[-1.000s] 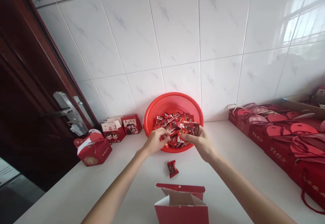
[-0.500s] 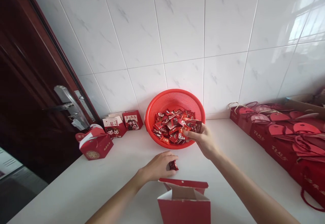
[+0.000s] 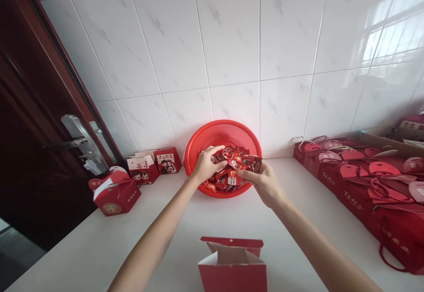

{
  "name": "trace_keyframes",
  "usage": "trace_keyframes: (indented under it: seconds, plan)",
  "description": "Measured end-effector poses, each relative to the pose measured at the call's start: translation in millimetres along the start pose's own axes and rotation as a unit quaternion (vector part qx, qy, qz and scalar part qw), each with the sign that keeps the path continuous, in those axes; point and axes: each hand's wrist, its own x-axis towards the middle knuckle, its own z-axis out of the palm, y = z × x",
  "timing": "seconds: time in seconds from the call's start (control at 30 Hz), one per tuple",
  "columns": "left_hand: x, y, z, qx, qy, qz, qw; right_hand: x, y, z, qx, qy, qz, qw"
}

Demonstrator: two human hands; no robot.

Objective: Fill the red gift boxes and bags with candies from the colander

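My left hand (image 3: 209, 163) reaches over the red mesh basket (image 3: 195, 144). Its thumb and fingers are curled around red wrapped candy, partly hidden by the hand. Facing it at the basket's right rim, my right hand (image 3: 264, 181) pinches a dark red candy packet (image 3: 253, 163) between thumb and fingers. Beneath both hands lie many red and brown wrapped candies (image 3: 232, 179). Nearer to me, a red paper box (image 3: 233, 276) stands with its top open; the bottom of its inside is hidden.
Small red gift boxes (image 3: 117, 195) stand on the white table (image 3: 159, 239) at the left, by a dark door (image 3: 29, 106) with a metal handle. Rows of red gift bags (image 3: 351, 195) with cord handles line the right side. A tiled wall (image 3: 232, 40) rises behind.
My left hand has moved from above the table, near the box, forward to the basket's candies. My right hand stays at the basket's right rim with its packet. The view has shifted slightly.
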Motion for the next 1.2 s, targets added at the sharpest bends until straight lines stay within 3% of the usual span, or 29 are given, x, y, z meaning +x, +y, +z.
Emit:
trace_keyframes:
  seconds: [0.33,0.53,0.67,0.9,1.2]
  plan:
    - [15,0,14.6,0.046,0.031,-0.008,0.998,0,-3,-1,0.002,-0.013,-0.016,1.000]
    - [32,-12,22.7,0.055,0.044,-0.030,0.997,0,-2,1,-0.002,-0.017,-0.018,1.000]
    - [35,-26,10.7,0.077,0.066,-0.022,0.995,0,-3,-2,-0.015,-0.007,-0.026,1.000]
    - [12,-52,-28.1,0.175,0.063,-0.046,0.981,3,3,-2,-0.027,0.010,-0.021,0.999]
    - [6,-66,-11.7,0.253,0.021,-0.087,0.963,2,6,-3,-0.032,0.010,-0.013,0.999]
